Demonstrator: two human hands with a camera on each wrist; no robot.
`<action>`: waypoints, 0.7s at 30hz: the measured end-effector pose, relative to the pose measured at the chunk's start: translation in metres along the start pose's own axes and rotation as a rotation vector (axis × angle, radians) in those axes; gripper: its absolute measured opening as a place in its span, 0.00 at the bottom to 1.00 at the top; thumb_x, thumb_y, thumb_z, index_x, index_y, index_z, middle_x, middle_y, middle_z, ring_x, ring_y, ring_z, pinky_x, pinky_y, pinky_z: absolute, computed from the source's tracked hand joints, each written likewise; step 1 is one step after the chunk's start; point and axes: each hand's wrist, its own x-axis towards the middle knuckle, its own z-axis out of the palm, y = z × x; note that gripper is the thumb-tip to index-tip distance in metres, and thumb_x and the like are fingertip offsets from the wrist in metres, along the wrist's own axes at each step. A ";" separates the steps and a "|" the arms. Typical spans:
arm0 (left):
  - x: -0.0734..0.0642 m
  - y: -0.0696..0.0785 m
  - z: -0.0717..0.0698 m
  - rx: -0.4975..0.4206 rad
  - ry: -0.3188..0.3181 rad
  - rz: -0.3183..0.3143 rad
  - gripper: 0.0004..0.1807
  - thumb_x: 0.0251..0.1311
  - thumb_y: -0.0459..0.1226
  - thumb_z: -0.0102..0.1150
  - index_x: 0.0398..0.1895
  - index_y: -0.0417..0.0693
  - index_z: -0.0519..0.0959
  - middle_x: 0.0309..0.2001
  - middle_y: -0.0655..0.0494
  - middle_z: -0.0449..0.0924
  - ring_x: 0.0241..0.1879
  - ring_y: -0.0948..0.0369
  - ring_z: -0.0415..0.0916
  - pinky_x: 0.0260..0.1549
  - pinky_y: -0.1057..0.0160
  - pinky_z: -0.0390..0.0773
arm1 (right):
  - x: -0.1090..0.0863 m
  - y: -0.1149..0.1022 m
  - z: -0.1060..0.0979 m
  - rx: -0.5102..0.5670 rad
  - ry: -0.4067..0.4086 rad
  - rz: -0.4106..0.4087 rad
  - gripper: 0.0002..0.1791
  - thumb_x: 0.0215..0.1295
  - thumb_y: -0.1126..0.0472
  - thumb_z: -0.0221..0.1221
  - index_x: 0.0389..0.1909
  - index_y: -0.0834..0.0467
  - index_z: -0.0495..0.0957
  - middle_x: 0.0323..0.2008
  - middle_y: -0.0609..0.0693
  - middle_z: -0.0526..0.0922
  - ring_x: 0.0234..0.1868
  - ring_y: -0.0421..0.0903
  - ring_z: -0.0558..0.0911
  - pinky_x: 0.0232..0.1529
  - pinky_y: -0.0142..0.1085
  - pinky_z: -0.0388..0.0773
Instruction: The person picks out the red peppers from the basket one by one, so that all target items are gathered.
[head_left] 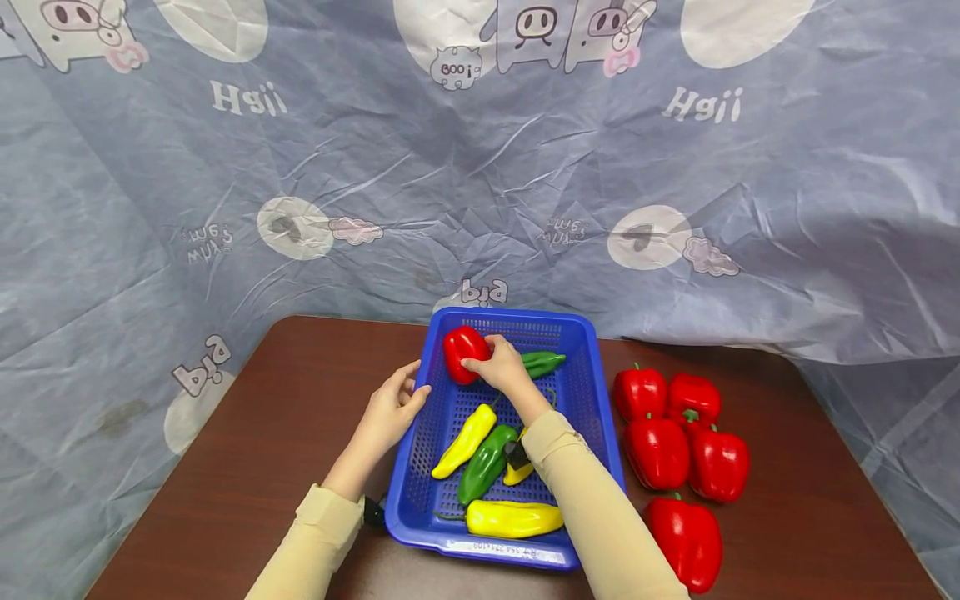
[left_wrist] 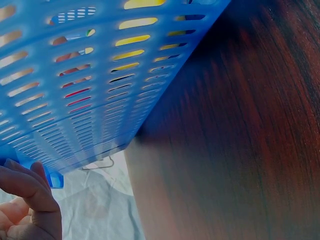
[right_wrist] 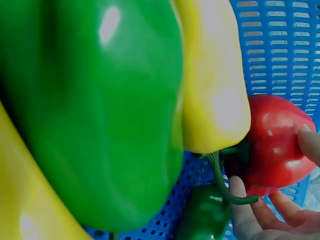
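Observation:
My right hand [head_left: 504, 364] grips a red bell pepper [head_left: 463, 353] inside the blue basket [head_left: 406, 483], at its far left corner. In the right wrist view, the thumb lies on one side of the red bell pepper [right_wrist: 282, 140] and fingers lie below it. At the basket's left rim, my left hand [head_left: 390, 410] holds the edge with curled fingers. Around the right arm in the basket lie yellow peppers [head_left: 465, 442], a green pepper [head_left: 486, 463] in the middle and another green pepper [head_left: 543, 363] at the far right. One yellow pepper is partly hidden by the right wrist.
Several red bell peppers [head_left: 657, 452] stand grouped on the brown table [head_left: 247, 467], right of the basket. The nearest red bell pepper [head_left: 686, 542] is partly covered by the right sleeve. A grey-blue printed cloth [head_left: 450, 167] hangs behind the table.

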 end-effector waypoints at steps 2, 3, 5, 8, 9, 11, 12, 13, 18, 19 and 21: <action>0.000 0.000 0.000 0.002 0.002 0.001 0.28 0.67 0.38 0.59 0.68 0.39 0.68 0.39 0.46 0.81 0.27 0.62 0.72 0.29 0.67 0.74 | 0.000 0.000 0.000 -0.001 0.007 0.004 0.37 0.61 0.55 0.66 0.67 0.67 0.65 0.62 0.66 0.73 0.62 0.60 0.75 0.63 0.50 0.72; 0.000 0.001 0.000 0.003 0.003 0.001 0.28 0.67 0.38 0.59 0.68 0.39 0.68 0.39 0.46 0.81 0.27 0.62 0.72 0.28 0.67 0.74 | 0.000 0.000 0.001 0.002 0.014 0.006 0.37 0.60 0.55 0.67 0.67 0.67 0.66 0.61 0.65 0.74 0.61 0.59 0.75 0.63 0.50 0.72; -0.001 0.001 0.000 0.003 0.006 0.001 0.28 0.67 0.38 0.59 0.68 0.39 0.69 0.39 0.46 0.81 0.27 0.62 0.72 0.28 0.67 0.73 | 0.000 -0.001 0.001 0.010 0.026 0.009 0.37 0.59 0.55 0.68 0.65 0.67 0.67 0.60 0.65 0.75 0.60 0.59 0.76 0.61 0.49 0.73; -0.001 0.001 0.001 0.010 0.010 0.019 0.27 0.66 0.38 0.60 0.67 0.38 0.69 0.39 0.45 0.81 0.27 0.62 0.72 0.28 0.67 0.73 | -0.002 0.000 -0.001 0.043 0.036 0.028 0.37 0.58 0.54 0.68 0.65 0.67 0.68 0.59 0.65 0.76 0.59 0.58 0.77 0.60 0.48 0.75; -0.002 0.002 0.002 0.012 0.010 0.019 0.28 0.66 0.38 0.60 0.67 0.38 0.69 0.39 0.45 0.81 0.27 0.62 0.72 0.28 0.67 0.73 | -0.003 0.000 -0.002 0.052 0.038 0.034 0.37 0.58 0.54 0.68 0.64 0.67 0.68 0.59 0.65 0.77 0.59 0.58 0.77 0.60 0.48 0.76; -0.002 0.001 0.002 0.014 0.010 0.016 0.28 0.66 0.38 0.60 0.67 0.38 0.69 0.39 0.45 0.81 0.27 0.62 0.73 0.28 0.66 0.73 | -0.004 0.000 -0.005 0.079 0.039 0.051 0.37 0.58 0.53 0.68 0.64 0.66 0.68 0.59 0.65 0.77 0.58 0.58 0.78 0.59 0.48 0.76; -0.002 0.001 0.002 0.018 0.009 0.014 0.28 0.66 0.38 0.60 0.67 0.38 0.69 0.39 0.45 0.81 0.27 0.62 0.73 0.29 0.66 0.73 | -0.005 0.000 -0.006 0.095 0.039 0.061 0.37 0.59 0.53 0.68 0.65 0.66 0.69 0.59 0.64 0.77 0.58 0.58 0.78 0.59 0.48 0.77; -0.002 0.002 0.002 0.018 0.006 0.006 0.28 0.66 0.38 0.60 0.67 0.39 0.69 0.39 0.46 0.81 0.27 0.61 0.73 0.29 0.66 0.73 | -0.006 -0.001 -0.008 0.110 0.040 0.067 0.37 0.59 0.53 0.68 0.65 0.66 0.69 0.59 0.64 0.77 0.58 0.58 0.78 0.58 0.48 0.77; -0.001 0.001 0.001 0.029 0.000 -0.010 0.28 0.67 0.39 0.59 0.68 0.40 0.69 0.39 0.47 0.81 0.29 0.60 0.74 0.30 0.65 0.73 | -0.010 -0.005 -0.016 0.163 0.038 0.085 0.37 0.59 0.50 0.67 0.65 0.64 0.69 0.60 0.63 0.77 0.59 0.58 0.78 0.59 0.49 0.77; 0.000 0.001 0.001 0.029 -0.002 -0.010 0.28 0.67 0.39 0.59 0.68 0.40 0.68 0.40 0.47 0.81 0.29 0.60 0.74 0.30 0.65 0.73 | -0.011 -0.006 -0.017 0.175 0.034 0.089 0.37 0.58 0.50 0.67 0.65 0.64 0.69 0.61 0.63 0.76 0.60 0.58 0.77 0.59 0.49 0.76; 0.000 0.000 0.000 0.034 -0.006 -0.010 0.28 0.67 0.39 0.59 0.68 0.40 0.68 0.40 0.47 0.81 0.30 0.60 0.74 0.31 0.65 0.73 | -0.013 -0.008 -0.020 0.195 0.027 0.095 0.37 0.58 0.50 0.67 0.65 0.63 0.70 0.61 0.62 0.76 0.60 0.57 0.77 0.59 0.49 0.76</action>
